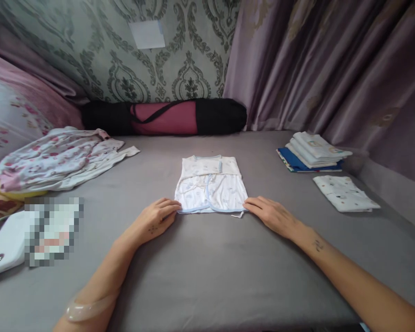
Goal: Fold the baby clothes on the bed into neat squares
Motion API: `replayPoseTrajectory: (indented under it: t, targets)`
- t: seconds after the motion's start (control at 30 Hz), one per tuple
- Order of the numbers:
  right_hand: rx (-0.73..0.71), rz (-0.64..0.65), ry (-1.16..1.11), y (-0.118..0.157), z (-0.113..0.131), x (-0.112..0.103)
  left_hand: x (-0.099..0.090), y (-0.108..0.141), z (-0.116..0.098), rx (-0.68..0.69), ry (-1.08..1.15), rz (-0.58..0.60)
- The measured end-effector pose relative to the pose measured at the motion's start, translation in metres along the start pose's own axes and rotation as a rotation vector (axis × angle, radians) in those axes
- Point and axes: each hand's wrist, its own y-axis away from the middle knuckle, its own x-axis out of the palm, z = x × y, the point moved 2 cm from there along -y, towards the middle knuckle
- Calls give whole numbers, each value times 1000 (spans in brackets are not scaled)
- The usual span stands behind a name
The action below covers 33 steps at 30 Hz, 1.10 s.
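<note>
A small white baby shirt (pixel 224 186) with blue trim and a faint print lies flat on the grey sheet, its sleeves folded across the upper part. My left hand (pixel 161 214) pinches the shirt's lower left corner. At the lower right corner, my right hand (pixel 268 212) grips the hem between thumb and fingers. A short white tie sticks out below the hem near my right hand. The fingertips partly cover both corners.
Folded clothes (pixel 314 150) are stacked at the right, with a folded white garment (pixel 346 192) in front. A crumpled floral garment (pixel 62 159) and a white device (pixel 12 240) lie left. A black and maroon bag (pixel 166 117) rests along the wall.
</note>
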Motion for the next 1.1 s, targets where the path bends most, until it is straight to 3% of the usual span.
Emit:
replayPoseTrajectory:
  t: [0.13,0.27,0.4,0.53,0.63,0.83,1.1]
  targets:
    - [29,-26,-100,-3,0,-4,0,-1,0,-36,64,-42]
    - [97,-146,-338,-7,-1,-8,3,-4,4,-116,227,-88]
    - [239,-271,-619,-13,-4,-4,5,-11,7,-249,441,-161]
    - [396,-338,-821,-21,-7,1,-1,-20,2,-290,440,-238]
    - [388,-420,-725,-27,-6,-5,-4,-28,0,-265,405,-287]
    - [192,-512,-537,-37,-9,-11,-3,-43,12,-261,353,-403]
    - [186,-692,-374,-53,-24,-13,-15,-56,11,-310,213,-539]
